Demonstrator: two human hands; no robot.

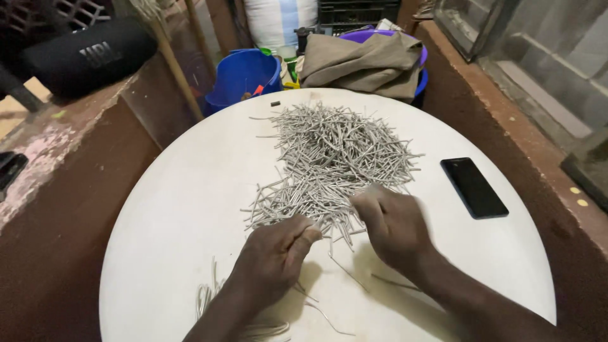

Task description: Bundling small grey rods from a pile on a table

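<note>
At the wire pile [329, 164], left hand [275, 253] and right hand [392, 225] rest curled, knuckles up.

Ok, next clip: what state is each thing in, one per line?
Left hand: fingers curled, at the near edge of the pile.
Right hand: fingers curled, on the pile's near edge; grip unclear.
Pile of grey wire pieces: loose heap, spread out on the table.
White round table: upright.
Phone: flat, screen dark.
Blue bucket: upright, open.
Brown cloth: draped over a purple tub.
</note>
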